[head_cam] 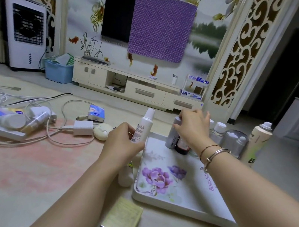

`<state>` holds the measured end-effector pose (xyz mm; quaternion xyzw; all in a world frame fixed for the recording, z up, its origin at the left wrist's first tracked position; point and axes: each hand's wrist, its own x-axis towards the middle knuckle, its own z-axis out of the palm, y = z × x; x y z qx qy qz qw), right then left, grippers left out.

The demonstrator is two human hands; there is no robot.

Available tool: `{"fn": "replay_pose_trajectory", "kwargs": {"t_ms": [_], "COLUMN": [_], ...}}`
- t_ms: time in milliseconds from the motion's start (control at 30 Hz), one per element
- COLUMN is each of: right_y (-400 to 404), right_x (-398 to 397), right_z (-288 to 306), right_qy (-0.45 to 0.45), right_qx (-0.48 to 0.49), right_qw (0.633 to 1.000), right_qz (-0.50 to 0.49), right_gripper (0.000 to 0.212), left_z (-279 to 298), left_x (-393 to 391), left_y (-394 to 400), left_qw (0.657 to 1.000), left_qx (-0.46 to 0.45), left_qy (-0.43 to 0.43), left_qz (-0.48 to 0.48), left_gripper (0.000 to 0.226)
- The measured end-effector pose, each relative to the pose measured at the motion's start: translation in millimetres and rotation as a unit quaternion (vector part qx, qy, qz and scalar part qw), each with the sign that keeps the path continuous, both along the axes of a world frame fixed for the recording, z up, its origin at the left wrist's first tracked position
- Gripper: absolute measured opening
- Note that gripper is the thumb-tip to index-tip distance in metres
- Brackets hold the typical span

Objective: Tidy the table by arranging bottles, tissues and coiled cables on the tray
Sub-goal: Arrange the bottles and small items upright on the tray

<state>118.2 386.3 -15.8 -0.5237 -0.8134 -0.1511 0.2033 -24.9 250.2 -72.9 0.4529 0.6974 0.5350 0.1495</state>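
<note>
Left hand (123,140) fingers grip white bottle (143,126) at tray (184,208) edge; right hand (193,128) fingers clasp grey bottle (172,137)

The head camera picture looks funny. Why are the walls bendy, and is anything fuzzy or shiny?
In the head view the wide lens bows the carved panel near the edge. The right hand on the grey bottle looks a little smeared, while the left hand gripping the white bottle looks sharper. The light is dim and soft, with faint sheen on the tray.
</note>
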Motion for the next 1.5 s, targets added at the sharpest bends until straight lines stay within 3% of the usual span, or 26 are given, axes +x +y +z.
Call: {"fn": "replay_pose_trajectory", "kwargs": {"t_ms": [100, 167, 233, 400, 567, 667, 767, 867, 1033, 1233, 1367, 1500], "right_y": [-4, -16, -33, -57, -56, -47, -35, -24, -13, -10, -16, -41], "right_x": [-4, -9, -15, -26, -24, -23, -24, -22, -22, -29, -35, -33], "right_z": [1, 5, 10, 15, 20, 23, 18, 11, 1, 5, 8, 12], "right_qy": [0.039, 0.177, 0.288, 0.271, 0.298, 0.284, 0.192, 0.093, 0.069, 0.026, -0.017, 0.010], "right_qx": [0.019, -0.005, -0.105, -0.292, -0.382, -0.331, -0.182, -0.065, -0.009, 0.022, 0.038, 0.015], "right_qw": [0.998, 0.975, 0.927, 0.887, 0.851, 0.882, 0.953, 0.990, 0.996, 0.999, 0.999, 0.997], "right_qz": [0.043, 0.136, 0.214, 0.234, 0.202, 0.177, 0.147, 0.084, 0.055, 0.008, 0.009, 0.073], "right_gripper": [0.036, 0.034, 0.034, 0.032, 0.026, 0.027, 0.027, 0.028, 0.026, 0.021, 0.023, 0.028], "left_z": [1, 1, 2, 3, 4, 4, 3, 3, 5, 7, 14, 28], "left_x": [1, 1, 1, 3, 3, 5, 4, 2, 2, 2, 0, -5], "left_y": [0, -1, -1, -3, -2, -1, 0, -1, -2, 0, 0, -14], "left_qw": [1.000, 1.000, 1.000, 0.999, 0.999, 0.999, 0.999, 0.999, 0.999, 0.994, 0.979, 0.946], "left_qx": [-0.001, 0.003, 0.009, 0.023, 0.033, 0.033, 0.016, 0.004, 0.003, 0.028, 0.047, 0.062], "left_qy": [0.006, 0.004, 0.002, 0.002, -0.012, -0.017, -0.027, -0.034, -0.037, -0.102, -0.200, -0.317], "left_qz": [-0.006, -0.014, -0.021, -0.030, -0.017, -0.015, -0.012, -0.005, -0.003, 0.004, 0.003, -0.012], "left_gripper": [0.025, 0.027, 0.027, 0.026, 0.026, 0.033, 0.039, 0.036, 0.033, 0.021, 0.017, 0.013]}}
